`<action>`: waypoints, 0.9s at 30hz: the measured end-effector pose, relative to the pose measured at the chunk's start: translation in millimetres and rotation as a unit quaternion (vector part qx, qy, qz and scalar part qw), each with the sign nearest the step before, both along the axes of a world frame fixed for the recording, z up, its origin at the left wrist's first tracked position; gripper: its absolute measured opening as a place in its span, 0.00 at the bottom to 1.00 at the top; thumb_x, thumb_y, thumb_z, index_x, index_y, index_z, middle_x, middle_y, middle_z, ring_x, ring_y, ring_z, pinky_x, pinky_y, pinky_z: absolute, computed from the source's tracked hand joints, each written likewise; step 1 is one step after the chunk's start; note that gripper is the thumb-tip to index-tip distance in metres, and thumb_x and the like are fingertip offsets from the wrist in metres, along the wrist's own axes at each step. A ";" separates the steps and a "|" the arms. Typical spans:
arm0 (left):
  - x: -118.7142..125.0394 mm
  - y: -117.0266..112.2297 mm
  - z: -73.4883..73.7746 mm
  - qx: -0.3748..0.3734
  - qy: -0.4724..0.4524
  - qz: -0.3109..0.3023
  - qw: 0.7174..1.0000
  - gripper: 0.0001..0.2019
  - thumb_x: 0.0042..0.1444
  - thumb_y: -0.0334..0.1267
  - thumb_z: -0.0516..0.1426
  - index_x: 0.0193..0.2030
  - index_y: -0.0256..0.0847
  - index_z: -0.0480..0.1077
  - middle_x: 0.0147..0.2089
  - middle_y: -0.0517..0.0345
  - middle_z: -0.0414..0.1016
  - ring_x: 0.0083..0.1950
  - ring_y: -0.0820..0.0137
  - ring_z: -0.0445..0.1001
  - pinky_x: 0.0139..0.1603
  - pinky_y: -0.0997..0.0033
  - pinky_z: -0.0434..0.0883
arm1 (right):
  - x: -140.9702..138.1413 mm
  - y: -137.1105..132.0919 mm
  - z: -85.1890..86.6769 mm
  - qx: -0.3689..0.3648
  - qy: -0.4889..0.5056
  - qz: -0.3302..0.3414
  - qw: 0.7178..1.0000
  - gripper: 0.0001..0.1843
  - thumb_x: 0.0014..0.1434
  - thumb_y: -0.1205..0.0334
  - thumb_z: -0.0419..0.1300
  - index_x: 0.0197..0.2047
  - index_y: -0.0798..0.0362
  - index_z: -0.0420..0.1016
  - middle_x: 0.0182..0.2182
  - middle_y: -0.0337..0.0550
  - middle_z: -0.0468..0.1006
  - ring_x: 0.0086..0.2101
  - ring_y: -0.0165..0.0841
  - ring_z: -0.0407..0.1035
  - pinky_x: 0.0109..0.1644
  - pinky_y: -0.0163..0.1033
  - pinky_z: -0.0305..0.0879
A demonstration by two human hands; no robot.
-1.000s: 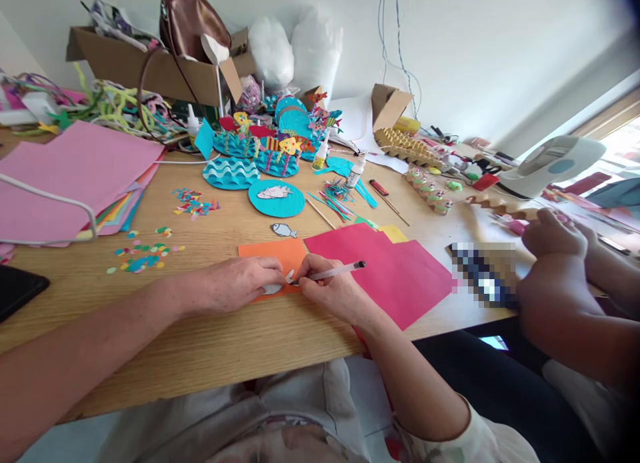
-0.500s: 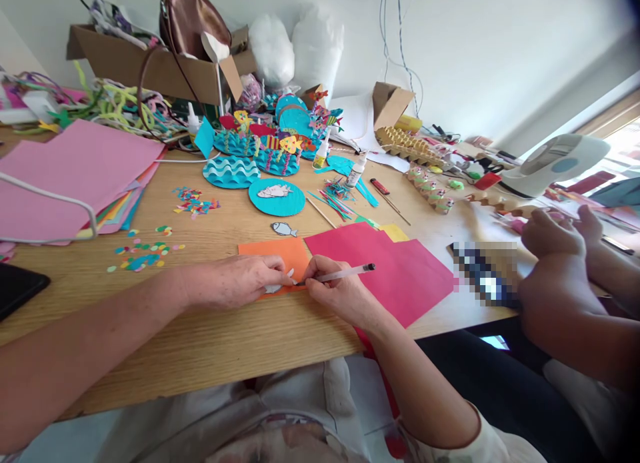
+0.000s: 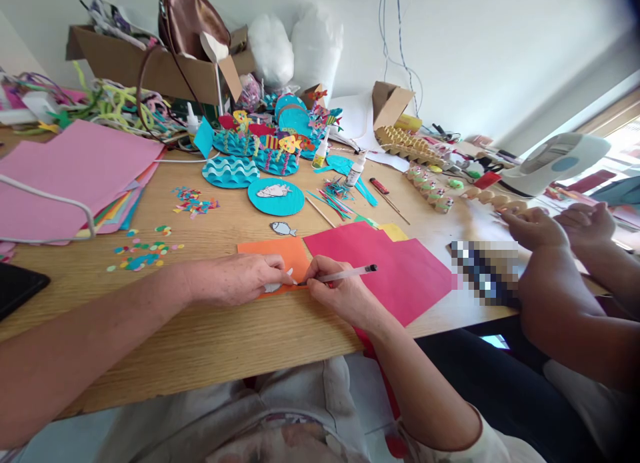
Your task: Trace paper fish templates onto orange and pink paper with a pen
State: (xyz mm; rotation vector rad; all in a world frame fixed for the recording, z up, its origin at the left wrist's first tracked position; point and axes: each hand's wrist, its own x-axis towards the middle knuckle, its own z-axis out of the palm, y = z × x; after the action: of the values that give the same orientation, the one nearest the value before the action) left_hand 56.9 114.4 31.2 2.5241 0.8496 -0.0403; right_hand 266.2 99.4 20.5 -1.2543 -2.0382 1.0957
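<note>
Closely pinched between thumb and fingers, a translucent pen [image 3: 347, 272] sits in the right hand [image 3: 336, 291], its dark end slanting up and away to the right, its tip low over the orange sheet [image 3: 278, 251] just beside the left fingertips. Bunched and pointing toward that tip, the left hand [image 3: 245, 278] lies over a white cut-out [image 3: 273, 288] on the orange sheet; the fingers cover part of it, and I cannot tell whether they only press or also pinch.

Under and beyond the right hand spread red sheets [image 3: 385, 276], with a piece of yellow paper [image 3: 394, 232] at their far edge. Just past the orange sheet, ahead of the left hand, lies a fish cut-out [image 3: 283, 229] with a dark outline; behind it is a blue disc [image 3: 278, 208] bearing more pale fish shapes. Coloured dots [image 3: 143, 261] are scattered beyond the left forearm, with small paper scraps [image 3: 195, 203] farther out and a stack of pink sheets [image 3: 80, 173] to their left. Farther ahead of the right hand stands a glue bottle [image 3: 356, 170]. Well off to its right are a co-worker's hands [image 3: 537, 228].
</note>
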 end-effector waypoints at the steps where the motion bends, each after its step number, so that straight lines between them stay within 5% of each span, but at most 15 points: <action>1: 0.1 0.0 0.3 -0.003 0.006 0.001 1.000 0.26 0.52 0.22 0.47 0.56 0.49 0.63 0.45 0.59 0.67 0.41 0.72 0.69 0.39 0.78 0.64 | 0.3 -0.1 0.0 -0.002 -0.001 0.000 1.000 0.04 0.46 0.71 0.51 0.25 0.53 0.63 0.17 0.31 0.62 0.20 0.24 0.53 0.22 0.30 0.49; 27: 1.8 0.4 0.5 -0.005 0.032 -0.001 0.999 0.26 0.54 0.24 0.46 0.57 0.51 0.62 0.44 0.59 0.65 0.41 0.73 0.67 0.41 0.77 0.62 | 4.3 -1.1 -9.0 0.026 0.022 -0.013 0.999 0.05 0.47 0.72 0.51 0.25 0.53 0.64 0.19 0.31 0.64 0.21 0.24 0.54 0.23 0.30 0.50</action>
State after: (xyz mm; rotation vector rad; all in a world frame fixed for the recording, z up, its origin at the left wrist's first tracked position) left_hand 58.7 114.8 31.7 2.5264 0.8694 -0.1266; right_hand 270.5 98.3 11.5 -1.2158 -1.9998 1.0425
